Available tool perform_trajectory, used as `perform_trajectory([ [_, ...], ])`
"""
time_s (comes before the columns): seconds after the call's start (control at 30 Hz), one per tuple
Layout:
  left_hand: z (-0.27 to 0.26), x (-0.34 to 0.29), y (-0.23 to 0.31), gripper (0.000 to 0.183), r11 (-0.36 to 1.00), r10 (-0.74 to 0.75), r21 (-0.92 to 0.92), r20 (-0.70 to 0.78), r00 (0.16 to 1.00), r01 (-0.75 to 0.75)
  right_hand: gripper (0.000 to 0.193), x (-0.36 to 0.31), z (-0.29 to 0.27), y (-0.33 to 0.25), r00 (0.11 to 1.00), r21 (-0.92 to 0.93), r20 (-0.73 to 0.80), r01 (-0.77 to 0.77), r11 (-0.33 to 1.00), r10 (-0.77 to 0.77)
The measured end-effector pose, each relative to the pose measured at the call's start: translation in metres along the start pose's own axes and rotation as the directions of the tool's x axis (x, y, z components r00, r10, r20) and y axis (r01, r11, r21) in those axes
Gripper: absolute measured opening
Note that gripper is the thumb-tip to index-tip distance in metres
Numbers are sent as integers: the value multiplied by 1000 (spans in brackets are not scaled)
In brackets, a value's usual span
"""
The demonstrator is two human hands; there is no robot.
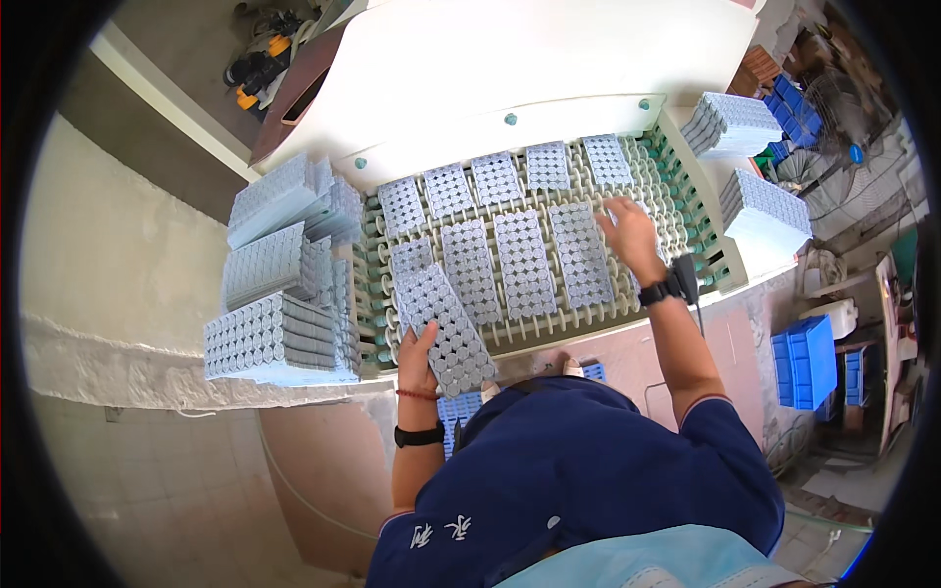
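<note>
My left hand (pixel 417 361) grips the lower left edge of a grey panel of round discs (pixel 449 333), its thumb on top. The panel tilts over the near left part of a roller conveyor (pixel 652 181) and partly covers another panel (pixel 412 257) lying there. My right hand (pixel 632 235) is stretched over the rollers with its fingers apart, beside the rightmost panel of the near row (pixel 580 255). It holds nothing that I can see. Two more panels, a middle one (pixel 524 263) and one left of it (pixel 469 269), lie in that row.
A far row of similar panels (pixel 498 178) lies below the white machine cover (pixel 529 59). Panel stacks stand on the left ledge (pixel 270 338) and the right ledge (pixel 765 211). Blue crates (pixel 806 363) and a fan (pixel 833 167) are at the right.
</note>
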State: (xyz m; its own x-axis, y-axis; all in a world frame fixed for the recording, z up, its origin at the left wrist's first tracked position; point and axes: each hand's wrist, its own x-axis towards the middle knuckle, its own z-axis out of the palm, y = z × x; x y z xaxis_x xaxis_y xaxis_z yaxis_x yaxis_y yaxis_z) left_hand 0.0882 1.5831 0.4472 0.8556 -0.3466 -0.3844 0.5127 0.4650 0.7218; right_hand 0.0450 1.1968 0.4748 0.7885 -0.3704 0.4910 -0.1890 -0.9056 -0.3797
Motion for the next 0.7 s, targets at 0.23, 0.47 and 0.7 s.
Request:
perform_trajectory([
  [0.23, -1, -12, 3, 42, 999, 42, -2, 13, 999, -42, 46, 62, 85, -6, 927, -12, 226, 310, 951, -299],
  [0.47, -27, -24, -1, 49, 993, 102, -46, -57, 993, -105, 46, 88, 92, 18, 796, -183, 598, 250, 951, -94],
  [0.7, -13, -25, 5, 47, 996, 74, -36, -77, 994, -77, 49, 94, 141, -55, 836, -34, 366, 451, 892, -409],
])
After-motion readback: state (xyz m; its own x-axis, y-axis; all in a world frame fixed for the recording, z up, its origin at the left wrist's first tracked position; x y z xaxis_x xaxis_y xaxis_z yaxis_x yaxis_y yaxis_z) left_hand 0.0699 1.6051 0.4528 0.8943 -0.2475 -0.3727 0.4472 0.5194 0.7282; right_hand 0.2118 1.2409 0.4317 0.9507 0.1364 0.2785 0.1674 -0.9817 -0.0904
